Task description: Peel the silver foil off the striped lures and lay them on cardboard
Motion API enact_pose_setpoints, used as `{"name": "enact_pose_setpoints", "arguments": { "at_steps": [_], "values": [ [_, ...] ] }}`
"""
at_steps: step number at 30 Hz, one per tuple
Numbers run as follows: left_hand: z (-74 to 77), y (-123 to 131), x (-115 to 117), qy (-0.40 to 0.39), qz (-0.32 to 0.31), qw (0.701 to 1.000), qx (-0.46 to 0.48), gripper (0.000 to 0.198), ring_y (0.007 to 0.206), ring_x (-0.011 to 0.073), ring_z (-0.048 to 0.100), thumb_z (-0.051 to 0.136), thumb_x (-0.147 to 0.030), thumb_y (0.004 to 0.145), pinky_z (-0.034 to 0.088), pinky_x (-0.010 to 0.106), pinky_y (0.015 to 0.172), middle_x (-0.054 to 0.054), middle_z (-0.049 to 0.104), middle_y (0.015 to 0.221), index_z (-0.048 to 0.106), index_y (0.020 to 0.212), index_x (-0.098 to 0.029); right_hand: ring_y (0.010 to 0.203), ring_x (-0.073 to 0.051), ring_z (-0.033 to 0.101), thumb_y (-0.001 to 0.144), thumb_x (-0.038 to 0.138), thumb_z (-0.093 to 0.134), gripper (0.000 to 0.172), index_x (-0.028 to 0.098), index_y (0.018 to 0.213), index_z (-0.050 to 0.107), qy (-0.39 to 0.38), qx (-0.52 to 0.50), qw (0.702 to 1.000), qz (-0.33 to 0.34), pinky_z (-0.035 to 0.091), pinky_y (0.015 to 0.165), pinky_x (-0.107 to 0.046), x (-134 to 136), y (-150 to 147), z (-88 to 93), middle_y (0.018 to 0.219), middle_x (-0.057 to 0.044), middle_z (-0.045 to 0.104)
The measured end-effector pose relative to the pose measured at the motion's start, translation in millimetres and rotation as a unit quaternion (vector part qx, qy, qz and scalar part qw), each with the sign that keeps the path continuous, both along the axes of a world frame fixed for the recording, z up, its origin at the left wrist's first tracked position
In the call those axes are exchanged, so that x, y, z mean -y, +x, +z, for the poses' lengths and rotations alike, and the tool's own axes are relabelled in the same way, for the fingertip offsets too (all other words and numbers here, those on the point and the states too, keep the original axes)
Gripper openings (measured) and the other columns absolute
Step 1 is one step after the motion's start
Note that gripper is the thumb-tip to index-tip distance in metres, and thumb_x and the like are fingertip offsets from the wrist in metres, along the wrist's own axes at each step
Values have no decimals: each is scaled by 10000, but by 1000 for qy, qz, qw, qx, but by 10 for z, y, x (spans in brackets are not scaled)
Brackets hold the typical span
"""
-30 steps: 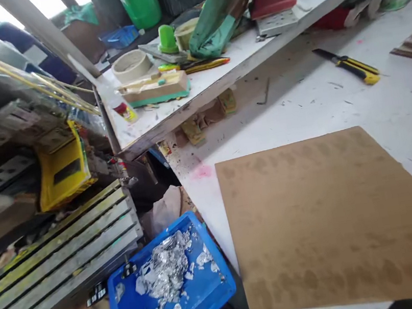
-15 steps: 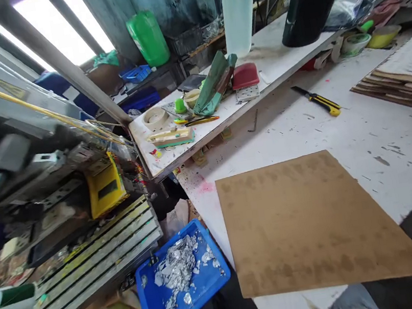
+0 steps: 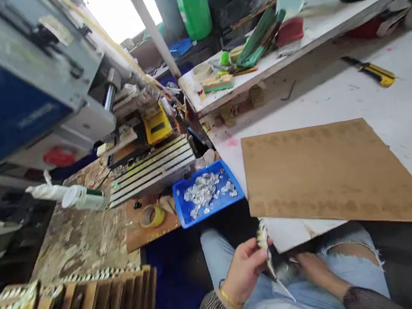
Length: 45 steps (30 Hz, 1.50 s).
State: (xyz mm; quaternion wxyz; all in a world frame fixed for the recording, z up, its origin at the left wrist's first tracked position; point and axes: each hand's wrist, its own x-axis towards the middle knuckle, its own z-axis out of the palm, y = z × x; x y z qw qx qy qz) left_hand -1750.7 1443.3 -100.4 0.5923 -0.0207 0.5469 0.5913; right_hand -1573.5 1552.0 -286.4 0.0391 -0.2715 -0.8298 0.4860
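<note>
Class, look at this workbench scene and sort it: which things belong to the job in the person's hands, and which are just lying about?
Part of the job: left hand, right hand, small silvery strip.
Just lying about: brown board, yellow utility knife, blue tray of foil scraps, green jerrycan.

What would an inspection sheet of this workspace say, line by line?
Surface: white paint-flecked workbench under a brown cardboard sheet.
Job's things: narrow crumpled strip, held near the bench edge.
Clutter: blue plastic tray of silver foil scraps; yellow utility knife.
Grippers: left hand grips the strip; right hand is close beside it, contact unclear.
Cables: thin yellow cord or rod along the machine.
Surroundings: grey machine, green jerry can, bright window.
</note>
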Motion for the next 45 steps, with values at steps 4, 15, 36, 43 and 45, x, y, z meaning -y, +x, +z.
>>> {"name": "enact_pose_setpoints", "arguments": {
  "at_steps": [4,15,36,43,45],
  "values": [
    [74,114,-98,66,27,996,53,460,651,99,513,846,-349,728,453,243,650,17,559,779,736,1122,-139,732,-249,709,941,565,447,414,341,1192,689,-131,28,988,75,597,640,-376,104,544,247,852,-52,727],
    [135,459,88,166,-15,982,89,361,622,81,471,655,-291,906,406,226,598,1,464,780,661,1209,-96,718,-136,500,988,570,447,420,194,856,581,-210,-103,972,-11,425,672,-247,-27,156,1802,752,5,567],
    [207,449,47,191,-97,971,109,367,614,86,437,573,-250,934,400,229,595,10,444,742,657,1251,-86,526,-87,281,859,736,526,574,171,761,553,-323,-60,944,19,234,481,-243,-103,44,1887,570,56,350],
    [194,439,-41,153,-70,981,99,356,627,76,423,598,-257,930,388,226,607,8,445,775,658,1241,-96,556,-92,274,917,649,466,519,182,691,488,-129,-24,991,6,208,520,-258,-231,11,1947,579,39,376],
    [180,437,-72,141,-70,983,93,352,624,75,424,604,-258,928,389,230,610,8,451,777,662,1234,-94,554,-93,266,937,635,428,522,180,692,502,-68,7,998,11,196,528,-262,-255,40,1933,564,45,344]
  ]
}}
